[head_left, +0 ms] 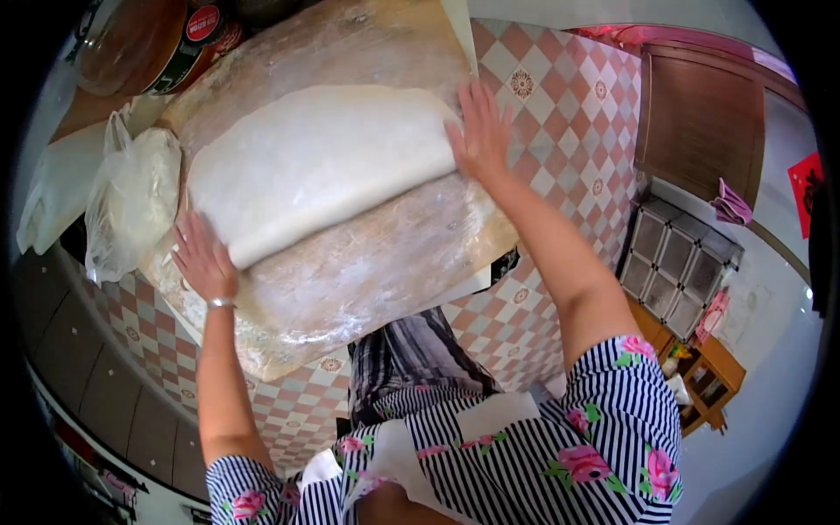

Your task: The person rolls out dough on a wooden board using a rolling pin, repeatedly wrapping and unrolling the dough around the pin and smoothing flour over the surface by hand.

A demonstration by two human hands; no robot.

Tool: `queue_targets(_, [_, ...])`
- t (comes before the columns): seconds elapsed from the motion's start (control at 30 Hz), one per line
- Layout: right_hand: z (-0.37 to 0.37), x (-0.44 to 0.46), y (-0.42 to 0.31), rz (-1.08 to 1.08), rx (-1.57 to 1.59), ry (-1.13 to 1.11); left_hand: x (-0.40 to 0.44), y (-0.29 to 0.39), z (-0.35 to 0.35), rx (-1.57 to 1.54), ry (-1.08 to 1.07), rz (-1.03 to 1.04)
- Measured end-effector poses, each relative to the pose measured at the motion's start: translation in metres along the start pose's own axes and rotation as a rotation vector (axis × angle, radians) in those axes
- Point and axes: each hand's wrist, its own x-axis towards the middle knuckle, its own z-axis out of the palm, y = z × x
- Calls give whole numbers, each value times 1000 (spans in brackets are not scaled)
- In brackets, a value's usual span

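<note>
A wide white sheet of dough lies on a flour-dusted board. Its near edge is a straight, rounded fold; whether a rolling pin is inside cannot be seen. My left hand, with a bracelet at the wrist, rests at the left end of this fold, fingers stretched forward. At the right end is my right hand, its fingers extended and spread and its palm side down beside the dough edge. Neither hand is wrapped round anything that I can see.
A clear plastic bag with pale contents sits left of the board. Behind it stands a large jar with a reddish-brown body. Tiled floor shows past the board's right edge. A rack stands farther right.
</note>
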Motion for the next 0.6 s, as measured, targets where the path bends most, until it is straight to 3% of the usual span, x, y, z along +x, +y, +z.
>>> queue_targets(0.1, [7,55,-6,-28,81,172,76,-7,-22,-153,101,-4])
queue_targets(0.17, [4,56,-13,-34,131,165,49,-10,-20,-154,50,-26])
queue_targets(0.23, [3,-15,9,-163,126,44,12,-8,-12,-141,4,-12])
queue_targets(0.33, [-2,-62,18,-137,-42,-184,-46,-12,-12,-52,-40,23])
queue_targets(0.37, [8,-52,18,-83,-16,-84,-37,-23,-2,57,-85,-6])
queue_targets(0.43, [15,8,19,31,23,135,21,-16,-8,-130,131,-98])
queue_targets(0.5, [10,47,14,-11,98,223,62,-22,-10,-270,151,-107])
queue_targets(0.53, [9,54,10,-29,140,264,71,-25,-12,-394,208,80])
queue_targets(0.6, [0,22,11,-489,141,21,43,-20,-27,-206,-39,448])
